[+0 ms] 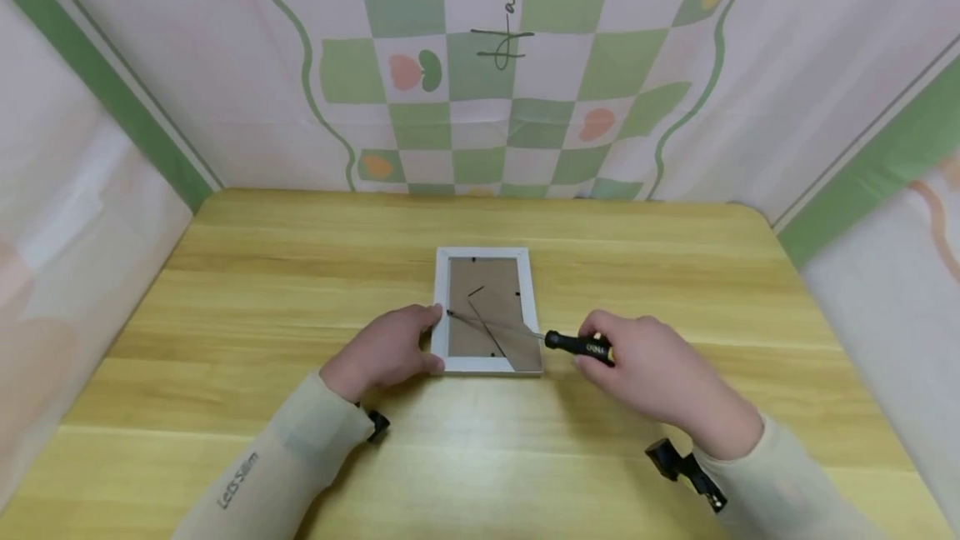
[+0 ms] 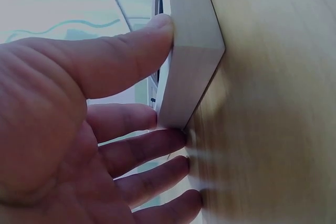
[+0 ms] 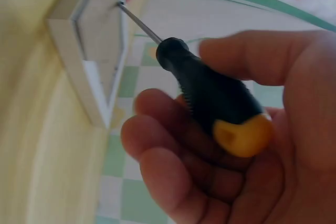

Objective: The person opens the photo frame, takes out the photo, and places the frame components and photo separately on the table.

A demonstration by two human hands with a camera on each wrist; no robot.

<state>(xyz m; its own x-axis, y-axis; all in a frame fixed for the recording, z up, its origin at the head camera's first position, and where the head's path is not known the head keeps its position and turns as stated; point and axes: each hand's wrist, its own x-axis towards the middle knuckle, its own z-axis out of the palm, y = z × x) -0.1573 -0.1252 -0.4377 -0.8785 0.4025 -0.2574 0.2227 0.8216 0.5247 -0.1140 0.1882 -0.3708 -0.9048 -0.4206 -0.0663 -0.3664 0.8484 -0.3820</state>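
A white picture frame [image 1: 486,365] lies back side up on the table, its brown backing board [image 1: 491,282] showing with small dark tabs around it. A brown flap covers part of its lower right corner. My left hand [image 1: 390,348] rests against the frame's left side. In the left wrist view, its thumb [image 2: 131,59] presses the edge near a corner and the fingers reach out nearly straight. My right hand [image 1: 652,365] grips a black screwdriver [image 1: 570,342] with a yellow handle end [image 3: 244,135]. The screwdriver's tip meets the tab at the frame's left inner edge.
The wooden table [image 1: 300,257] surrounds the frame on every side. Behind it hangs a green and white checked cloth [image 1: 480,123], with pale cloth on the left and right too. A black wrist device [image 1: 682,469] sits below my right wrist.
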